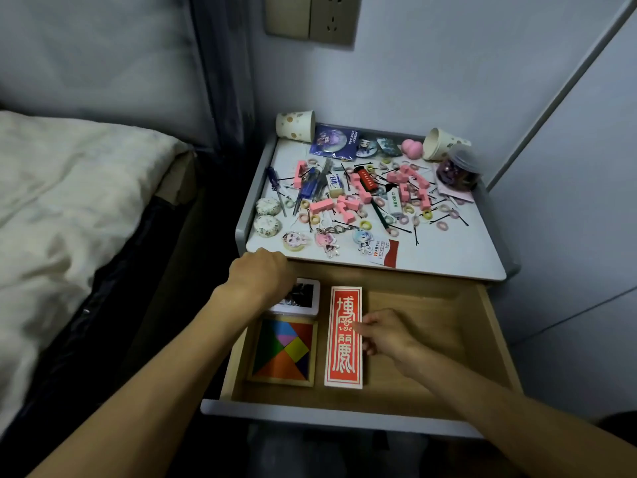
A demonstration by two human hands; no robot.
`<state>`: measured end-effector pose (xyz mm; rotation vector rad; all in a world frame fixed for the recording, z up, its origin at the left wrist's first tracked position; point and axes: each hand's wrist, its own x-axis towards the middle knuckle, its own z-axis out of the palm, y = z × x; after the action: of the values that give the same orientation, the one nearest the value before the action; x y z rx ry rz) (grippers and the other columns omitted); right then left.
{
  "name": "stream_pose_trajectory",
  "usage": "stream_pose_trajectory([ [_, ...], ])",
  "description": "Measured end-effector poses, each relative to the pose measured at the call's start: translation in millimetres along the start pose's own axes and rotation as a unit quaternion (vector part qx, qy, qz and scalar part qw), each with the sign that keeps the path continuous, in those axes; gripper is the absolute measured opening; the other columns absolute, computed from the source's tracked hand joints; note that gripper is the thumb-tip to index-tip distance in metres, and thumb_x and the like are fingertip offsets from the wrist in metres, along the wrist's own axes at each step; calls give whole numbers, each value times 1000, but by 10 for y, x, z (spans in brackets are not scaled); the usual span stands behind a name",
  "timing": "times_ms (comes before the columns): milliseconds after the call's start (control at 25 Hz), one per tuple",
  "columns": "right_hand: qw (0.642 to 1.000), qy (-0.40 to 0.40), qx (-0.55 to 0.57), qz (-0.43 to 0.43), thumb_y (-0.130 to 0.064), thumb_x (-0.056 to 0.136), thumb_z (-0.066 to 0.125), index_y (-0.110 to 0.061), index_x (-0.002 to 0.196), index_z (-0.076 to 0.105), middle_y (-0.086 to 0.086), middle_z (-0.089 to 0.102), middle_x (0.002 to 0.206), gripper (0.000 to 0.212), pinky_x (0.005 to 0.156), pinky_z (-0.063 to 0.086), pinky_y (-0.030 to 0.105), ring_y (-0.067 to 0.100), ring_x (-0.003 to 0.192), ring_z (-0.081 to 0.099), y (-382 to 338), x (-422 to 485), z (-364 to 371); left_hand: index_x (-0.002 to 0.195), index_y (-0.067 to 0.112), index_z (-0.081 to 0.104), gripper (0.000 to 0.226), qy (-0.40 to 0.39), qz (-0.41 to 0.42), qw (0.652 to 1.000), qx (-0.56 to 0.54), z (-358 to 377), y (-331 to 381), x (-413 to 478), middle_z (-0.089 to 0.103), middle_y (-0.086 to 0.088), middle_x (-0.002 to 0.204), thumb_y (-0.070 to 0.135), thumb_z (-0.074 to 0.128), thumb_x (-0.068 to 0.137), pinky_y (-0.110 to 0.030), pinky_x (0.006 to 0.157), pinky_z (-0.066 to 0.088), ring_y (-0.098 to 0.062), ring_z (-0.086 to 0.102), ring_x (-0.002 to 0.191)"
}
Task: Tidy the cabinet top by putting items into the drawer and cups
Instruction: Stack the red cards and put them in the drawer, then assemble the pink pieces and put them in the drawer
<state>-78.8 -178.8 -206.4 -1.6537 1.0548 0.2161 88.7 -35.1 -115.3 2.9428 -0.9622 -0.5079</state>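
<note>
— Where is the red card [343, 360]?
— Flat in the open drawer [496, 339], just right of the tangram tray [284, 350]. The right grip [386, 334] pinches its right edge, thumb on top.
— And the left grip [262, 274]?
— Over the white box [305, 300] at the drawer's back, half covering it. Its fingers are hidden; I cannot tell whether it holds anything.
— The cups?
— One paper cup [296, 125] lies tipped at the worktop's [458, 250] back left, a second cup [441, 143] back right. The small clutter between blurs together.

Both arms in shot and bare all the way: left forearm [155, 367], right forearm [499, 408], uncovered from frame edge to left hand [260, 276] and right hand [387, 334].
</note>
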Motion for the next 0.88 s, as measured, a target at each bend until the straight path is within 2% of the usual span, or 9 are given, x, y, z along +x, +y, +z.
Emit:
stream_pose_trajectory([
  [160, 1000, 22, -12, 11, -16, 96, 58, 3, 112, 60, 19, 70, 97, 25, 54, 52, 21, 17, 65, 62, -58, 190, 185, 122, 13, 60, 36, -25, 16, 999, 38, 69, 35, -40, 59, -11, 126, 37, 52, 97, -34, 82, 47, -28, 59, 111],
  [280, 998, 37, -40, 7, -16, 96, 58, 1, 107, 61, 14, 68, 89, 20, 54, 52, 20, 15, 61, 62, -62, 223, 298, 127, 12, 57, 41, -35, 37, 997, 58, 62, 68, -69, 55, -12, 133, 40, 51, 97, -34, 90, 47, -28, 56, 118],
  [400, 996, 59, -68, -12, -19, 96, 59, -7, 99, 61, 8, 68, 92, 12, 57, 54, 19, 11, 65, 64, -53, 209, 328, 124, 11, 59, 43, -42, 46, 997, 52, 37, 43, -31, 57, -11, 132, 43, 53, 96, -33, 90, 47, -27, 55, 118],
  [520, 989, 87, -110, -47, -19, 94, 61, -10, 101, 59, 7, 68, 98, 11, 54, 49, 14, 11, 72, 64, -59, 167, 341, 122, 11, 60, 42, -52, 54, 996, 54, 52, 50, 0, 58, -11, 130, 42, 54, 96, -32, 89, 47, -26, 55, 118],
  [600, 987, 94, -114, -59, -18, 94, 62, -14, 91, 54, 6, 66, 97, 9, 56, 50, 14, 11, 72, 62, -74, 136, 349, 121, 10, 60, 42, -57, 54, 995, 58, 72, 62, 20, 59, -11, 129, 43, 54, 96, -33, 88, 47, -26, 56, 117],
  [720, 988, 90, -108, -64, -16, 93, 63, -20, 79, 48, 4, 66, 92, 20, 60, 54, 19, 12, 70, 63, -86, 125, 349, 120, 11, 60, 41, -57, 34, 995, 69, 79, 67, 60, 61, -9, 124, 43, 55, 96, -33, 85, 48, -26, 59, 113],
  [800, 993, 82, -68, -48, -16, 93, 63, -14, 92, 52, 0, 64, 86, 10, 57, 53, 18, 8, 65, 62, -92, 114, 339, 120, 10, 60, 38, -51, 23, 996, 73, 83, 78, 99, 62, -10, 121, 39, 54, 97, -32, 81, 48, -26, 60, 110],
  [880, 997, 71, -28, -32, -17, 92, 63, -13, 108, 51, -1, 61, 89, 20, 55, 51, 17, 7, 66, 61, -80, 90, 308, 121, 8, 58, 35, -35, 16, 997, 73, 51, 93, 121, 61, -13, 121, 34, 53, 97, -34, 81, 49, -29, 60, 109],
])
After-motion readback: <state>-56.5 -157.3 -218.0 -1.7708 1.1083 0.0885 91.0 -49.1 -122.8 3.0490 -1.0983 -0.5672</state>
